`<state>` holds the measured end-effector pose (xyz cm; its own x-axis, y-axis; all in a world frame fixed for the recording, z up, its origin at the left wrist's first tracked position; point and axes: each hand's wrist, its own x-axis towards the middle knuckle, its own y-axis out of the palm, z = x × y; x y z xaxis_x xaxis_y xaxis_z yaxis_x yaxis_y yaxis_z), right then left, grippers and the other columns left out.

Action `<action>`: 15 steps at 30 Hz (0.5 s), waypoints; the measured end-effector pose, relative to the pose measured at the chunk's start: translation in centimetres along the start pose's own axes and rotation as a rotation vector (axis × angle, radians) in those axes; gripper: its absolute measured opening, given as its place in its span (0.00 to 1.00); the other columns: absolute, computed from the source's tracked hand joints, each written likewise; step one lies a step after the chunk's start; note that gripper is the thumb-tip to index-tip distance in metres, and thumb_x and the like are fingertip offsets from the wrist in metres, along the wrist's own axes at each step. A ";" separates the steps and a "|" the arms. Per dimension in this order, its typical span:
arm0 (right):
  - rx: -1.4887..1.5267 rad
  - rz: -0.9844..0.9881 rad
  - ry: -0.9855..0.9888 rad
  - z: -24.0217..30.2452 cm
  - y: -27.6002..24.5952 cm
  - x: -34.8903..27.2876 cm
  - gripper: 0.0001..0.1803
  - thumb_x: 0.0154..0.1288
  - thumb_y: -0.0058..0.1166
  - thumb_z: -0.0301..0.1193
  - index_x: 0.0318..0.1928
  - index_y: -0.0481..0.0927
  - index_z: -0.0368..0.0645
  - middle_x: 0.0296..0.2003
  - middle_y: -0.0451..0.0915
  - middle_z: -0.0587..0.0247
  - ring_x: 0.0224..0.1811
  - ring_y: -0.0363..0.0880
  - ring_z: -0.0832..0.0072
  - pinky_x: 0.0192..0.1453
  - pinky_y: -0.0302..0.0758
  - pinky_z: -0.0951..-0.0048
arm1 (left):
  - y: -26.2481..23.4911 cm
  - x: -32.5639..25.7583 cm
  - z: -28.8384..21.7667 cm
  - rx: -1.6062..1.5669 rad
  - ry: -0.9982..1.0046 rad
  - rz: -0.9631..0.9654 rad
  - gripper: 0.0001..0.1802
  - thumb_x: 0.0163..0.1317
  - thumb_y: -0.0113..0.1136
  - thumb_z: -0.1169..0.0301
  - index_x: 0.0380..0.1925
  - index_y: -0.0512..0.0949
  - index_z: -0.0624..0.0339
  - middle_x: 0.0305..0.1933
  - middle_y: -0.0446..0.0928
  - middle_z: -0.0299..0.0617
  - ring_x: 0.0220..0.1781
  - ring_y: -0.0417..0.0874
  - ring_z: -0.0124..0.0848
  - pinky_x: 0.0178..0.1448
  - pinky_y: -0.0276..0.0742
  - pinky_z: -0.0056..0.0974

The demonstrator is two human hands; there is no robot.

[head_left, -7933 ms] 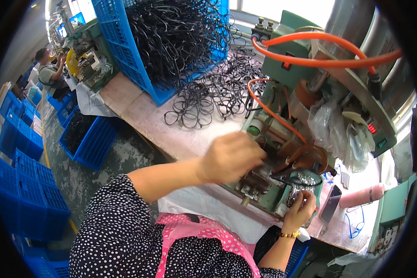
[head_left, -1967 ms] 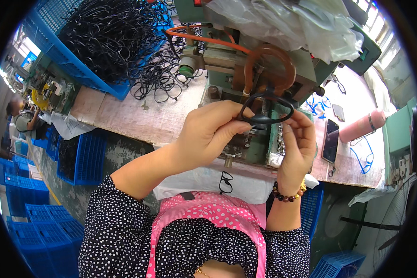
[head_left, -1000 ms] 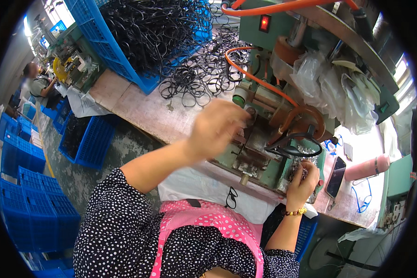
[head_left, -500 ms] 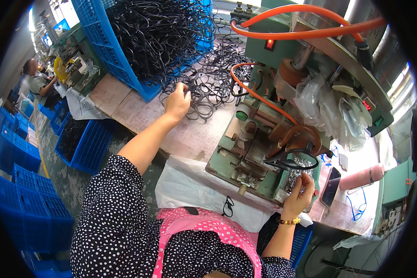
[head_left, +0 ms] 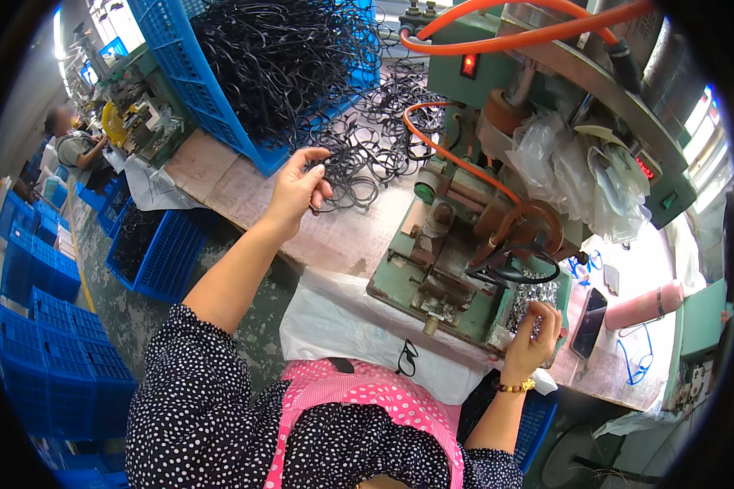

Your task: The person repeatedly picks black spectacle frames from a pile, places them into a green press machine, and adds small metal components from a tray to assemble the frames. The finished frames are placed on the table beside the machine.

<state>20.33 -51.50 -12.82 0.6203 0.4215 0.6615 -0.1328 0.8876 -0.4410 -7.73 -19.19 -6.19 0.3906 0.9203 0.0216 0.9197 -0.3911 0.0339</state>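
A big blue crate (head_left: 212, 106) is sitting at about eleven o'clock on the workbench (head_left: 220, 183), brimming over with a tangled heap of black frames (head_left: 277, 53), and more of them are lying loose in a spilled pile (head_left: 375, 138) just at its four o'clock side, spreading toward the green machine (head_left: 465, 244). A smaller blue crate (head_left: 159, 253) is standing on the floor at nine o'clock, its contents too dark to tell. At the machine's five o'clock corner a small tray (head_left: 538, 297) is holding a mass of tiny silvery metal parts. The left hand (head_left: 298, 191) is reaching out at the near edge of the spilled pile, its fingers curling narrowly and pinching one black frame (head_left: 342, 183) that is trailing off to its three o'clock. The right hand (head_left: 534, 342) is hovering at five o'clock beside the tray, thumb and fingertips drawn nearly together over the silvery parts; whether it is actually gripping one is too small to tell.
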 end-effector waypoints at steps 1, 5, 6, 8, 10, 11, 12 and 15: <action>0.019 -0.002 0.012 0.0 0.0 0.0 0.07 0.62 0.53 0.18 0.40 0.81 0.38 0.39 0.81 0.57 0.46 0.78 0.58 0.67 0.67 0.54 | 0.2 -0.6 0.0 -0.068 -0.083 0.020 0.17 0.75 0.51 0.63 0.59 0.72 0.54 0.28 0.81 0.39 0.18 0.73 0.21 0.23 0.69 0.27; 0.000 -0.008 0.027 -0.3 0.0 -0.1 0.08 0.64 0.52 0.18 0.41 0.81 0.38 0.37 0.81 0.57 0.43 0.78 0.58 0.66 0.68 0.58 | 0.6 -3.0 -0.2 -0.345 -0.148 0.324 0.23 0.74 0.52 0.50 0.55 0.73 0.56 0.55 0.82 0.51 0.54 0.84 0.33 0.53 0.76 0.36; 0.004 -0.002 0.030 -0.4 0.0 0.0 0.08 0.64 0.53 0.18 0.42 0.81 0.38 0.36 0.82 0.58 0.43 0.79 0.60 0.66 0.68 0.58 | 0.6 -3.3 -0.5 -0.392 -0.163 0.457 0.25 0.73 0.54 0.50 0.58 0.74 0.58 0.62 0.78 0.52 0.67 0.76 0.36 0.64 0.70 0.38; 0.070 0.006 0.096 -0.2 0.0 0.2 0.08 0.63 0.54 0.17 0.42 0.81 0.38 0.37 0.82 0.59 0.43 0.79 0.64 0.64 0.70 0.61 | 1.1 -4.0 -0.6 -0.197 -0.083 0.447 0.25 0.73 0.55 0.52 0.59 0.74 0.60 0.60 0.79 0.51 0.65 0.79 0.36 0.61 0.72 0.37; 0.167 0.010 0.187 0.4 -0.1 0.7 0.08 0.64 0.55 0.16 0.42 0.81 0.37 0.39 0.81 0.62 0.44 0.78 0.72 0.58 0.72 0.70 | 1.9 -4.5 -1.1 -0.129 -0.072 0.367 0.20 0.74 0.55 0.60 0.58 0.76 0.60 0.51 0.84 0.47 0.48 0.85 0.30 0.51 0.74 0.32; 0.230 0.016 0.189 0.9 -0.2 0.9 0.08 0.64 0.55 0.16 0.42 0.80 0.37 0.39 0.81 0.62 0.44 0.78 0.73 0.57 0.72 0.72 | 2.2 -4.8 -1.4 -0.094 -0.076 0.347 0.18 0.74 0.55 0.62 0.56 0.77 0.60 0.48 0.84 0.46 0.43 0.83 0.28 0.49 0.74 0.31; 0.284 0.016 0.195 1.6 -0.2 1.2 0.08 0.65 0.54 0.16 0.43 0.80 0.36 0.40 0.80 0.63 0.45 0.77 0.75 0.56 0.72 0.74 | 2.3 -5.0 -2.1 -0.040 -0.099 0.326 0.16 0.74 0.54 0.63 0.54 0.79 0.60 0.45 0.84 0.44 0.38 0.81 0.25 0.46 0.73 0.29; 0.495 0.029 0.261 4.2 0.0 2.1 0.09 0.65 0.54 0.15 0.44 0.80 0.35 0.41 0.80 0.65 0.46 0.76 0.78 0.56 0.70 0.77 | 4.5 -6.5 -3.3 0.049 0.141 0.173 0.11 0.74 0.53 0.70 0.48 0.81 0.62 0.39 0.83 0.39 0.28 0.71 0.19 0.39 0.70 0.25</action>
<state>18.44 -49.80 -8.91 0.7732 0.4428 0.4539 -0.4608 0.8841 -0.0774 -6.21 -26.93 -2.85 0.5367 0.8279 0.1628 0.8415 -0.5393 -0.0313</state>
